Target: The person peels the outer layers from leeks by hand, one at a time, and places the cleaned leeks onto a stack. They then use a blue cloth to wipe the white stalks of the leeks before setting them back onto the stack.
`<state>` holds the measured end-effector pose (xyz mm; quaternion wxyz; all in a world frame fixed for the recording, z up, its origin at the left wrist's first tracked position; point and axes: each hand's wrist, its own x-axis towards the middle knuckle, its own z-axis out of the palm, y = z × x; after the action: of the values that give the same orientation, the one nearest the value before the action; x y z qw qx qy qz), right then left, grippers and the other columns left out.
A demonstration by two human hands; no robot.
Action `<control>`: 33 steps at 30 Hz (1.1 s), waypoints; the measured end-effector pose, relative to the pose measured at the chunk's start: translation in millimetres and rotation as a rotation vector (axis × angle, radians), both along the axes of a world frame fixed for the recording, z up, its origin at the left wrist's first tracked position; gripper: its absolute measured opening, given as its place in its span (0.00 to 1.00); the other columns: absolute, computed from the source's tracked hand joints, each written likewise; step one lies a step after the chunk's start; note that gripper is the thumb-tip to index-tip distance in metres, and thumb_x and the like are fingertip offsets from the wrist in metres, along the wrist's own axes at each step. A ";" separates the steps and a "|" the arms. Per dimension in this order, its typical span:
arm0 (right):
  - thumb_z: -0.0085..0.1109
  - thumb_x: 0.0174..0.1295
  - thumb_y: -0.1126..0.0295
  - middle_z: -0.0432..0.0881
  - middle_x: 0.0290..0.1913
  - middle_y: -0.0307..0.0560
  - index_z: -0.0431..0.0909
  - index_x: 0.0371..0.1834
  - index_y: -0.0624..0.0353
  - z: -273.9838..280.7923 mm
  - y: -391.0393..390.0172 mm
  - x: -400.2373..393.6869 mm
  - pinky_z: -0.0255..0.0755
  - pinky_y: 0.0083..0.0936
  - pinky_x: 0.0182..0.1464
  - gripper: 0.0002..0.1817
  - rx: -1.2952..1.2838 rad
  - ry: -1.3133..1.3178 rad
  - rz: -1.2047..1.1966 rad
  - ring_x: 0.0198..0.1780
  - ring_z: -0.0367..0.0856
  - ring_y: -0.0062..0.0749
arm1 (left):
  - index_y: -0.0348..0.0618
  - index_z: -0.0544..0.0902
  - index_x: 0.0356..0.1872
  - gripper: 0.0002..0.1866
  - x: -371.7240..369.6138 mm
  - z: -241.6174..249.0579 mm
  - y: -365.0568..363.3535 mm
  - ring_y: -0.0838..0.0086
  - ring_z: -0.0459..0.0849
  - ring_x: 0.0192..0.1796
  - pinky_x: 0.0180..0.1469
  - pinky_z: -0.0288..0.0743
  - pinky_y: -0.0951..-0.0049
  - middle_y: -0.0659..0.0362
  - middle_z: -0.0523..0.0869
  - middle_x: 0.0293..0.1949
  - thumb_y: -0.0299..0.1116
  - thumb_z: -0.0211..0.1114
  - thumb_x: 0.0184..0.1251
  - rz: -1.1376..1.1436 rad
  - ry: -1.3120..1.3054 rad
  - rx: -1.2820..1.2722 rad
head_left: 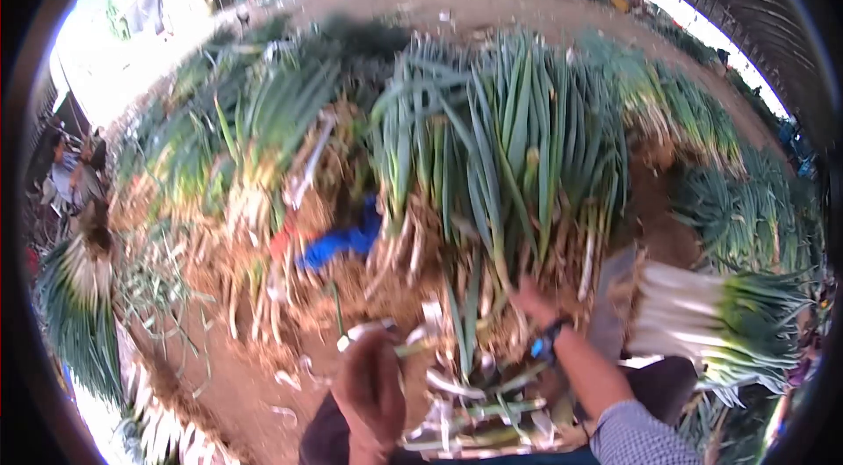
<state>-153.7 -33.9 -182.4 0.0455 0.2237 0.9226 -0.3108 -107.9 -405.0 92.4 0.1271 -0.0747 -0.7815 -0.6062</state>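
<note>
My right hand (534,302) reaches forward to the pile, its fingers closed at the pale lower end of a long green onion (497,245); motion blurs the grip a little. My left hand (369,386) is close to my body, with the fingers curled. A small whitish piece (364,333) shows at its fingertips, too blurred to name. Between the hands lies a yellowish stalk (421,346). Peeled leaves and stalk scraps (474,412) lie just in front of my lap. A blue watch (548,342) is on my right wrist.
A big heap of green onions (544,122) stands ahead, roots toward me. Cleaned white stalks (676,311) lie bundled at the right. Another bundle (79,307) is at the left. Blue cloth or plastic (342,245) lies among roots. A person (75,171) sits at far left.
</note>
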 end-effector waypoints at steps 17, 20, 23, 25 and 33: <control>0.62 0.68 0.59 0.82 0.32 0.61 0.76 0.43 0.65 178.4 -65.9 71.0 0.76 0.37 0.36 0.17 -0.241 0.481 0.120 0.35 0.84 0.42 | 0.35 0.81 0.56 0.19 -18.5 -92.5 72.9 0.70 0.86 0.48 0.51 0.79 0.66 0.49 0.88 0.46 0.40 0.64 0.74 -0.607 -0.096 -0.191; 0.63 0.68 0.60 0.83 0.34 0.61 0.76 0.49 0.66 232.5 -83.7 89.9 0.77 0.37 0.38 0.18 -0.290 0.674 0.144 0.36 0.85 0.45 | 0.31 0.76 0.63 0.26 -13.9 -64.1 101.9 0.71 0.83 0.54 0.57 0.76 0.71 0.52 0.86 0.53 0.44 0.63 0.77 -0.619 -0.299 0.094; 0.64 0.66 0.64 0.84 0.37 0.63 0.75 0.55 0.66 249.9 -93.0 98.5 0.79 0.38 0.40 0.20 -0.299 0.818 0.247 0.35 0.85 0.49 | 0.32 0.79 0.57 0.21 -0.8 -14.7 131.8 0.75 0.82 0.49 0.52 0.75 0.75 0.59 0.86 0.47 0.42 0.63 0.77 -0.561 -0.288 0.307; 0.65 0.66 0.66 0.84 0.36 0.61 0.74 0.56 0.65 241.4 -97.9 97.3 0.78 0.38 0.39 0.20 -0.242 0.858 0.273 0.33 0.84 0.49 | 0.33 0.80 0.55 0.19 -10.6 -17.5 146.7 0.78 0.81 0.47 0.49 0.76 0.75 0.60 0.86 0.44 0.41 0.63 0.77 -0.686 -0.218 0.392; 0.61 0.67 0.48 0.85 0.43 0.60 0.72 0.61 0.65 160.2 -64.1 129.9 0.78 0.42 0.44 0.31 -0.208 0.019 0.665 0.40 0.84 0.51 | 0.40 0.78 0.46 0.06 -36.3 -47.7 159.7 0.77 0.83 0.31 0.33 0.78 0.75 0.59 0.85 0.36 0.31 0.61 0.77 -0.512 -0.301 0.713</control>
<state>-23.7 -98.0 -22.2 0.1580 -0.0978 0.9088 -0.3735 -144.2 -245.3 44.7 -0.1238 -0.1279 -0.4905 -0.8531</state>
